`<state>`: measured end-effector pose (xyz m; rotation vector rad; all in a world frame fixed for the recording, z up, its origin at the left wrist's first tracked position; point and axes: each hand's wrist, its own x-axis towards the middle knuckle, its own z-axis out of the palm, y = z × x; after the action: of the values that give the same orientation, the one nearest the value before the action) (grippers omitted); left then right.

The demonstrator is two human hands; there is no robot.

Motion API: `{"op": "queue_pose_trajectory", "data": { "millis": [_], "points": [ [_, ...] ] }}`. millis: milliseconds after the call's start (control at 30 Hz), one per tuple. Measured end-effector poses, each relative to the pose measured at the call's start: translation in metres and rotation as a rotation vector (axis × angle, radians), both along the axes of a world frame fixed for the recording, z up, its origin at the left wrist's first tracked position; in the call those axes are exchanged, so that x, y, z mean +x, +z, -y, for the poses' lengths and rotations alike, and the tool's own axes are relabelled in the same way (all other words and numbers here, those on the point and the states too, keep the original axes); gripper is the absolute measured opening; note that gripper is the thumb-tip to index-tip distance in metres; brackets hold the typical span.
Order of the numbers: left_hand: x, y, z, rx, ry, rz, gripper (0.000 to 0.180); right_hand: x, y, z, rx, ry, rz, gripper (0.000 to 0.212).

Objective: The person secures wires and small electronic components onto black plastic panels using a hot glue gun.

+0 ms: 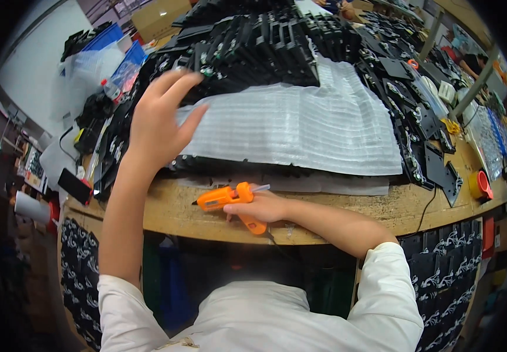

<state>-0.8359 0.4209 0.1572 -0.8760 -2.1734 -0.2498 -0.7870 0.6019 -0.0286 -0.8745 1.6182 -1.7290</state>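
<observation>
Spread wide, the left hand [162, 114] is reaching over the left part of the grey-white sheet [289, 129], its thumb standing apart and its fingers blurring near the black panels [271, 53]; whether the fingertips are touching them, I cannot tell. Closing around the handle of 1 orange glue gun [221, 198], the right hand [265, 208] is holding it above the front part of the wooden table [165, 205], the dark nozzle pointing left and 1 translucent glue stick [260, 188] jutting from the back.

A small dark label is showing on the gun's barrel, its print being too small to make out. 1 plastic bottle [111, 91] is wearing a red label, also too small to read.

By count, 2 blue bins [104, 38] are standing at the far left, and 1 yellow-and-red tape roll [479, 186] is resting near the right edge. The panels are crowding too tightly to count.

The table's front edge is curving just below the gun. A strip of worn wood is showing between that edge and the sheet, widening toward the right, where 1 dark cable [425, 211] is trailing down.
</observation>
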Motion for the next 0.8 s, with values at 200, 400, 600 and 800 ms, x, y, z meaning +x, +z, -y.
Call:
{"op": "queue_pose_trajectory", "data": {
  "millis": [200, 400, 600, 800],
  "points": [
    [-0.100, 0.028, -0.155, -0.560, -0.063, -0.027, 0.057, 0.002, 0.001, -0.006, -0.008, -0.008, 0.127, 0.037],
    [-0.107, 0.018, -0.198, -0.913, 0.099, 0.116, 0.041, 0.005, 0.004, -0.010, 0.086, 0.026, -0.010, 0.038],
    [-0.108, 0.026, -0.178, -0.711, -0.072, 0.115, 0.036, 0.001, -0.005, -0.007, -0.058, 0.038, 0.069, 0.038],
    [-0.123, 0.040, -0.155, -0.492, -0.408, 0.095, 0.025, 0.007, 0.007, -0.010, -0.026, 0.037, 0.025, 0.033]
  ]
}}
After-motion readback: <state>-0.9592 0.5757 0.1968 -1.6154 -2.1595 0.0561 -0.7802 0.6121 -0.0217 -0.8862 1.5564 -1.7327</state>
